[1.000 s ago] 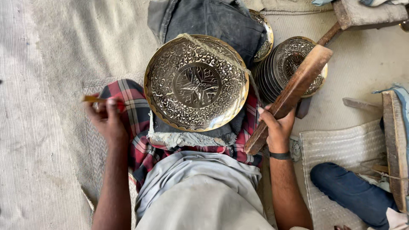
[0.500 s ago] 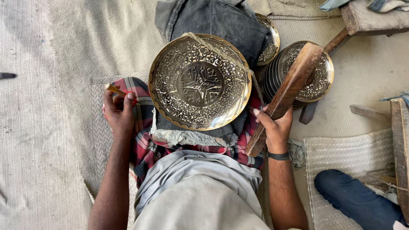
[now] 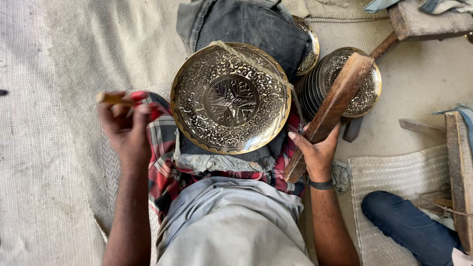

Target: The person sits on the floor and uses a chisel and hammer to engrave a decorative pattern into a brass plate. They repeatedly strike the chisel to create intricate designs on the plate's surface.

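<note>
Engraved brass plate (image 3: 230, 98) lies face up on the person's lap, propped on a dark denim pad (image 3: 246, 22) and crossed near its upper right rim by a twisted cord (image 3: 251, 60) — the centre shows a star-like flower inside rings of scrollwork. Under it sits a red checked cloth (image 3: 165, 162), spread over the legs, and a frayed grey rag (image 3: 217, 162) touches the plate's lower edge. The left hand (image 3: 125, 130) is raised just left of the plate, apart from it, fingers curled shut around a small wooden-handled tool (image 3: 111, 98) whose end sticks out to the left. The right hand (image 3: 318, 152) grips a long wooden mallet (image 3: 335, 106) low on its shaft, fingers wrapped around it; the mallet slants up and to the right, its upper part lying across a stack of similar engraved plates (image 3: 345, 83) that stands on the floor just right of the lap. Another plate's rim (image 3: 310, 47) peeks out from behind the denim. A dark band (image 3: 321, 184) circles the right wrist. To the right, on a pale mat (image 3: 394, 172), a blue-trousered leg (image 3: 409, 226) of someone else shows, near a wooden block (image 3: 460, 167) — all of it on a grey carpeted floor (image 3: 74, 49).
</note>
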